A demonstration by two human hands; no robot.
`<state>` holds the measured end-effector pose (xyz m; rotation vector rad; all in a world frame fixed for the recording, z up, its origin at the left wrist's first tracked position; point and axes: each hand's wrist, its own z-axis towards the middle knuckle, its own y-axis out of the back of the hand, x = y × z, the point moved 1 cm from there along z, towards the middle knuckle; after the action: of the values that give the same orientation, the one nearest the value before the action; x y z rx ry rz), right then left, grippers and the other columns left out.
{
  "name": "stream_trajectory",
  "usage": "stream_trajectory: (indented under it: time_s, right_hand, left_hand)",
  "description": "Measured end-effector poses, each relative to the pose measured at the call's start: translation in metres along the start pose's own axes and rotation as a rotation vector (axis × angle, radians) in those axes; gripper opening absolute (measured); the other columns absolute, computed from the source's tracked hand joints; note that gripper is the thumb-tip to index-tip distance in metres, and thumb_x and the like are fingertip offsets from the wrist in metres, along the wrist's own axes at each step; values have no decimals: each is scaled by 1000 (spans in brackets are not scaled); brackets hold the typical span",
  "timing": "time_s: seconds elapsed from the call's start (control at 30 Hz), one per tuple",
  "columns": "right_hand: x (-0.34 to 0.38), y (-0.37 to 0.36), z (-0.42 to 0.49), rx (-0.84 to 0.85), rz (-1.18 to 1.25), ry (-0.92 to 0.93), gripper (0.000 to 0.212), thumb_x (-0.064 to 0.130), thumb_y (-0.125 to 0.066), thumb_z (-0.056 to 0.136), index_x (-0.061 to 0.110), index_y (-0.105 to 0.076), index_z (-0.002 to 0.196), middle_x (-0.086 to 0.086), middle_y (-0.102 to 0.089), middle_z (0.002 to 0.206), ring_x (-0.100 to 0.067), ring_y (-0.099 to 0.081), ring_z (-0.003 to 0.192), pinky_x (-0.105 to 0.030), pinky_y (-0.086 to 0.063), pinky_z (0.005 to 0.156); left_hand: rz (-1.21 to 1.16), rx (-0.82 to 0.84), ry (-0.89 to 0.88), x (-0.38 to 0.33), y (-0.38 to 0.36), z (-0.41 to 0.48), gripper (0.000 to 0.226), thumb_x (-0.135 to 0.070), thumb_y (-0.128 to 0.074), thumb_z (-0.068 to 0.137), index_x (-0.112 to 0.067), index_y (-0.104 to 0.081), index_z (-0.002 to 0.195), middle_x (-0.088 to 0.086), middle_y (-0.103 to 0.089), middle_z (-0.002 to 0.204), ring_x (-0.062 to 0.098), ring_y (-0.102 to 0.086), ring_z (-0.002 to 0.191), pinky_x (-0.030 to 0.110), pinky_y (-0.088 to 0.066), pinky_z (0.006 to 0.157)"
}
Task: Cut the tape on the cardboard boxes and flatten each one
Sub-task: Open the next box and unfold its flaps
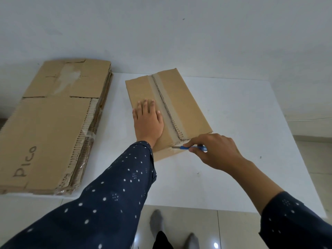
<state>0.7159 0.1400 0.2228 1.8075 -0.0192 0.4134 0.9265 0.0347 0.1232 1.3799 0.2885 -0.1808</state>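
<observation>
The cardboard box (186,105) lies in the middle of the white table (237,133), its long side angled away from the person and its far end close to the table's far edge by the wall (179,33). A strip of clear tape (169,126) runs the length of the top seam. Corrugated flap edges show along that seam, and the right flap sits slightly higher than the left. The left hand (148,121) rests flat on the left flap with its fingers straight and together, gripping nothing, and its thumb reaches the tape. The right hand (213,150) is clenched around a blue utility knife (190,147), pinching it between thumb and curled fingers. The blade points left and meets the box's near edge at the end of the seam. A stack of flattened cardboard (50,126) lies on the left of the table, its layered edges facing the box and "PICO" handwritten on the top sheet. It is apart from the box, with a strip of table top showing between them. A broad stretch of table top shows right of the box as far as the right edge, and more shows between the box and the near edge. Below that edge is tiled floor (233,227) and the person's feet in grey socks (157,223).
</observation>
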Motion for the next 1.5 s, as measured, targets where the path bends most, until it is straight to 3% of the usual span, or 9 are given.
stream_trajectory:
  time_s: [0.27,0.53,0.7,0.8,0.9,1.1,1.23,1.33,1.5]
  right_hand:
    - [-5,-7,0,-61,-2,-36,21,46,-51,98,52,-65,113,20,-64,100,-7,-60,92,-28,-49,68]
    - [-63,25,-10,-82,-1,-323,17,47,-53,96,54,-67,105,20,-65,101,-13,-58,88,-29,-43,69]
    - [-64,55,1,-3,288,-131,10,45,-62,92,50,-70,95,16,-66,76,-9,-54,66,-23,-43,63]
    - [-49,47,30,-136,431,-134,7,36,-64,93,33,-67,87,7,-69,84,-11,-60,81,-10,-39,67]
    - [-30,18,60,-151,468,-260,16,35,-54,99,21,-61,98,-3,-62,107,-18,-55,95,-28,-39,76]
    - [-2,-1,57,-110,401,-390,23,35,-44,102,15,-56,104,-4,-62,93,-24,-58,79,-31,-42,70]
    - [30,-30,40,-70,907,-469,19,32,-44,102,16,-54,100,-10,-72,89,-28,-72,75,-47,-60,72]
    - [51,-32,36,-137,1295,-600,21,32,-37,106,17,-52,102,-11,-72,89,-25,-73,70,-39,-61,69]
    - [-19,-1,61,-545,666,-695,25,33,-38,103,14,-52,94,2,-55,87,-15,-52,76,-31,-39,62]
  left_hand:
    - [6,-3,-19,2,-1,-1,53,-32,-34,104,-13,-37,153,14,-31,161,35,-21,151,51,-15,122]
    - [-8,37,-5,1,3,-1,54,-34,-31,105,-16,-31,156,9,-25,164,30,-14,153,48,-10,124]
    - [21,52,36,-1,5,-2,53,-37,-30,104,-22,-30,155,10,-19,165,35,-9,152,52,-8,123]
    - [-34,59,160,-3,11,-3,50,-45,-35,102,-35,-35,151,17,-4,164,44,-10,148,55,-14,119]
    - [-99,111,238,-6,16,-1,51,-49,-37,99,-41,-33,149,19,-1,162,45,-19,140,53,-26,115]
    - [-195,240,233,-3,30,33,61,-62,-40,94,-40,-29,150,19,-5,163,41,-15,145,51,-16,120]
    - [-145,263,61,-17,31,72,70,-71,-39,89,-37,-33,150,10,-31,158,31,-26,147,52,-16,121]
    - [-190,370,-61,-49,24,89,68,-67,-43,91,-32,-36,150,3,-38,155,25,-29,147,55,-10,122]
    - [-37,389,-72,-103,8,72,66,-58,-37,97,-24,-29,154,12,-20,163,32,-12,152,63,-2,120]
